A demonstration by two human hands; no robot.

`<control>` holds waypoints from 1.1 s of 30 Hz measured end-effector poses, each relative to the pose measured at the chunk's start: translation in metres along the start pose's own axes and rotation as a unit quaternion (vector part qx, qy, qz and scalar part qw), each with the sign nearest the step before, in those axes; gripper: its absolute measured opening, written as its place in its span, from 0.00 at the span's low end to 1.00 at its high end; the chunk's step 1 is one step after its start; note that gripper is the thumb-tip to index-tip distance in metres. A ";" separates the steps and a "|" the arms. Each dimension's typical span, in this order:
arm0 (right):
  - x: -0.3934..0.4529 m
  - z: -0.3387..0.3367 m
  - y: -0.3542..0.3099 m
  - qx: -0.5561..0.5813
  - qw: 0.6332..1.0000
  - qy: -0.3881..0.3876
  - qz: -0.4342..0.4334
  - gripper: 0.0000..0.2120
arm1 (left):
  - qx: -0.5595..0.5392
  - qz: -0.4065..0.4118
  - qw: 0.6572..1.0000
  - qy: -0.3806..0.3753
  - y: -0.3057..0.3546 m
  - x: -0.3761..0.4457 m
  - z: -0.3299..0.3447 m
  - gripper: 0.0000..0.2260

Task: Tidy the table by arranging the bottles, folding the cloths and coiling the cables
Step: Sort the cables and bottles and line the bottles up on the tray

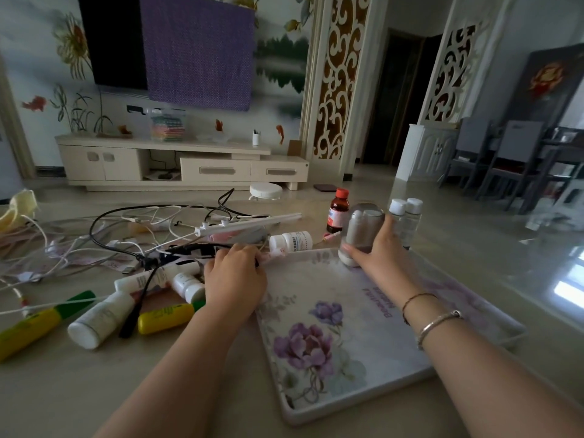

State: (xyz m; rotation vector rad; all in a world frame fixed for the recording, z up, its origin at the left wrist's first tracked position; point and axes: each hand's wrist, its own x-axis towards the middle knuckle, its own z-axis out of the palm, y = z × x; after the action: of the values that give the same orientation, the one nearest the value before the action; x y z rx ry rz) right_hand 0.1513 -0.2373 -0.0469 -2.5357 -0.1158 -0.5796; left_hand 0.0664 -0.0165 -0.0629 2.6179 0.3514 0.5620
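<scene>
The right hand (377,248) grips a clear cylindrical bottle (360,230) that stands upside down, its white cap at the bottom on the far corner of a floral tray (363,343); the bottle holds a grey-brown filling and has a rounded top. Just beyond it stand two small clear bottles (406,216) with white caps, side by side, and an amber bottle (338,213) with a red cap. A white pill bottle (292,241) lies on its side by the tray's far edge. The left hand (235,273) has its fingers curled over something pink and thin at the tray's left edge; what it is I cannot tell. To the left, white and black cables (126,229) lie tangled on the tabletop (94,390), with white tubes (101,317) and yellow-green tubes (167,316) lying flat among them.
</scene>
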 end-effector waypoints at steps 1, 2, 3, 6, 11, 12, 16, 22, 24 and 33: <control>-0.001 -0.001 0.001 -0.024 1.000 0.006 -0.005 0.47 | 0.007 -0.007 1.000 0.003 0.000 0.000 -0.001 0.12; -0.002 -0.003 0.001 -0.046 0.999 0.011 -0.015 0.47 | 0.015 -0.013 1.000 0.005 0.000 0.001 -0.001 0.12; -0.002 -0.004 0.000 -0.061 0.998 0.013 -0.025 0.46 | 0.023 -0.017 1.000 0.006 0.001 0.001 -0.002 0.12; -0.004 -0.006 -0.005 -0.079 0.996 0.014 -0.041 0.43 | 0.029 -0.025 0.999 0.010 0.001 0.001 -0.004 0.12; -0.005 -0.009 -0.011 -0.107 0.990 0.031 -0.092 0.43 | 0.038 -0.053 0.997 0.035 0.000 0.004 -0.006 0.11; -0.004 -0.008 -0.015 -0.104 0.987 0.041 -0.117 0.41 | 0.041 -0.054 0.997 0.038 -0.001 0.005 -0.006 0.11; 0.005 0.001 -0.039 -0.044 0.974 0.062 -0.214 0.17 | 0.042 -0.062 0.996 0.044 -0.003 0.011 -0.006 0.11; 0.034 0.034 -0.083 -0.048 0.962 -0.126 -0.237 0.17 | 0.033 -0.080 0.995 0.058 -0.008 0.019 -0.004 0.11; 0.042 0.043 -0.098 -0.062 0.941 -0.232 -0.240 0.22 | 0.022 -0.076 0.995 0.058 -0.010 0.020 -0.003 0.10; 0.053 0.061 -0.121 -0.092 0.914 -0.334 -0.211 0.21 | -0.067 0.064 0.995 0.035 -0.008 0.022 0.005 0.10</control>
State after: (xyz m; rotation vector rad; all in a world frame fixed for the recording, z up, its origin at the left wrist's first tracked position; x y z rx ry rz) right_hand 0.1992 -0.1046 -0.0129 -2.7996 -0.9087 0.1708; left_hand 0.0868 -0.0037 -0.0634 2.5079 0.1608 0.6981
